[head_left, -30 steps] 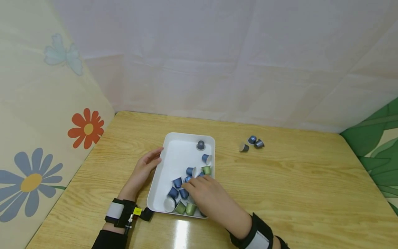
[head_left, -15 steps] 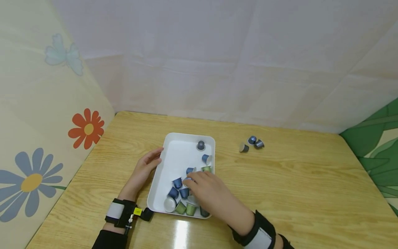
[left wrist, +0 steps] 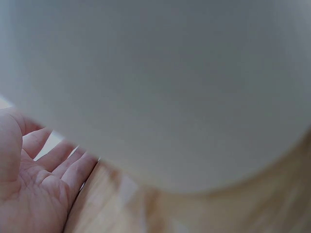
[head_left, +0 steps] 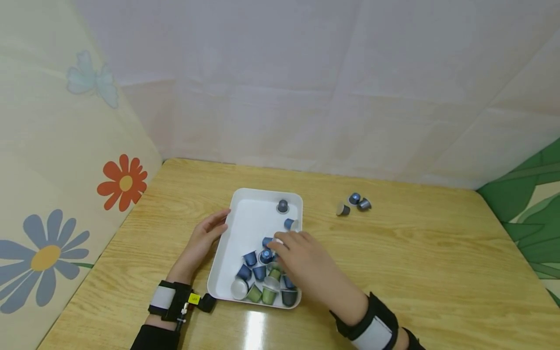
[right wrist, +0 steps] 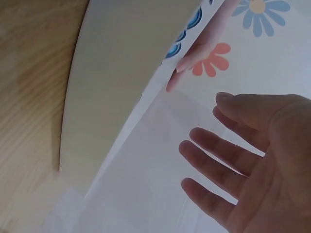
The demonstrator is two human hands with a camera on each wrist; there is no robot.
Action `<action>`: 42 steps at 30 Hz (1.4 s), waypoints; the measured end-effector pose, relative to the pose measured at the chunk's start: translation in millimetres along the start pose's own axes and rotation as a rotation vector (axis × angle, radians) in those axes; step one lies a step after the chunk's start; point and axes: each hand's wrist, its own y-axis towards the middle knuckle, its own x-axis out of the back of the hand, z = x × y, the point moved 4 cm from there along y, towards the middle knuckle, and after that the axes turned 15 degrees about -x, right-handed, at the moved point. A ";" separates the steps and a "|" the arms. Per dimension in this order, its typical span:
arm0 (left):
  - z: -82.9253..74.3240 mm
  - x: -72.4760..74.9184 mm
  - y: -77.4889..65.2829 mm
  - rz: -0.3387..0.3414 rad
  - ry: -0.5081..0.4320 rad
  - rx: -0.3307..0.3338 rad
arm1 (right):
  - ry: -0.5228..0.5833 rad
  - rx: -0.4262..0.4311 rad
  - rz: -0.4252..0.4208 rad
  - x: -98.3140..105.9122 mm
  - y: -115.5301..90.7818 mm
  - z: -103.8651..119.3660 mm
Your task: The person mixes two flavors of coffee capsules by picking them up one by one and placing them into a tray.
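Note:
A white tray (head_left: 251, 211) holds several coffee capsules, mostly crowded at its near end. Blue capsules (head_left: 259, 273) lie above green ones (head_left: 269, 294), and a dark one (head_left: 288, 297) sits in the near right corner. My left hand (head_left: 200, 243) rests its fingertips against the tray's left wall; its palm and straight fingers show in the left wrist view. My right hand (head_left: 308, 262) is over the tray's right side, its fingertips overlapping a blue capsule (head_left: 267, 241). In the right wrist view, this hand's fingers (right wrist: 214, 167) are loosely extended and nothing shows between them.
A grey capsule (head_left: 283, 206) stands in the tray's far right corner, with a blue one (head_left: 289, 223) nearer. Right of the tray, a loose group of dark and blue capsules (head_left: 364, 204) lies on the wooden table (head_left: 437, 253). A white cloth (head_left: 280, 97) hangs behind.
My right hand has drawn a little away and to the right, uncovering blue, green and dark capsules at the tray's near right. The left hand has stayed at the tray's wall.

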 end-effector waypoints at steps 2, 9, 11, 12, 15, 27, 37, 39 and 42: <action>0.2 0.1 -0.6 0.002 0.002 0.000 | -0.001 -0.014 -0.017 2.2 -0.3 -6.6; 0.9 0.3 -0.7 -0.003 0.005 0.019 | 0.029 -0.050 -0.093 8.3 2.6 -28.5; 0.3 0.0 -0.9 0.001 0.002 0.019 | 0.033 -0.065 -0.106 8.9 3.3 -34.1; -0.1 -0.2 -1.1 0.003 0.001 0.017 | 0.027 -0.070 -0.112 8.9 3.5 -36.7; -0.7 -0.2 -1.0 0.005 -0.006 0.015 | 0.017 -0.090 -0.118 7.4 3.2 -44.6; 0.1 1.0 -0.8 -0.001 0.002 0.025 | 0.042 -0.147 -0.130 -8.5 1.2 -76.9; 0.5 0.7 -0.6 -0.007 -0.003 0.034 | 0.030 -0.215 -0.039 -26.4 -4.0 -104.8; 0.1 0.5 -0.6 -0.007 -0.004 0.033 | 0.024 -0.217 -0.044 -27.5 -5.1 -109.7; -0.4 0.2 -0.3 -0.004 -0.006 0.030 | 0.026 -0.224 -0.050 -27.6 -6.6 -116.1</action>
